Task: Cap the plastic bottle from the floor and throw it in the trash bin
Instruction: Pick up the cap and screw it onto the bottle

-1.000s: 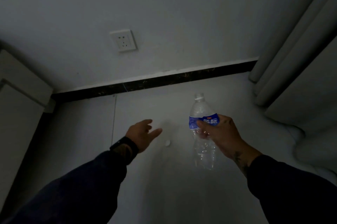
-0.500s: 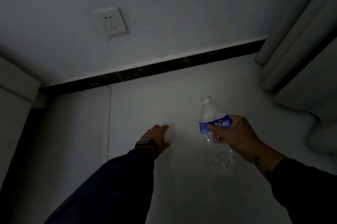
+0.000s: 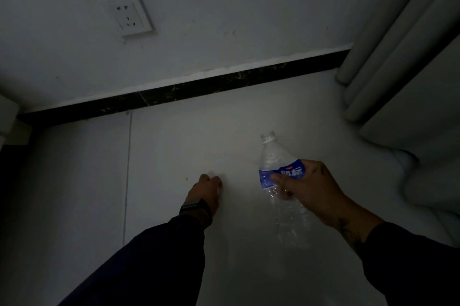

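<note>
A clear, empty plastic bottle (image 3: 270, 156) with a blue label is held by its middle in my right hand (image 3: 308, 188), tilted, its open neck pointing up and away, above the pale floor (image 3: 249, 119). To its left, my left hand (image 3: 206, 191), with a watch on the wrist, reaches down to the floor with its fingers curled together. The small white cap lay at this spot; only a pale sliver shows at the fingers' right edge and the rest is hidden by the hand.
A white wall with a socket (image 3: 127, 15) rises ahead above a dark baseboard (image 3: 189, 91). Grey curtains (image 3: 403, 44) hang at the right and bunch on the floor. A pale cabinet edge (image 3: 7, 116) stands at the far left. No trash bin is in view.
My left hand went from open above the floor down onto the white cap and curled over it. The view dipped closer to the floor. The bottle stayed in my right hand.
</note>
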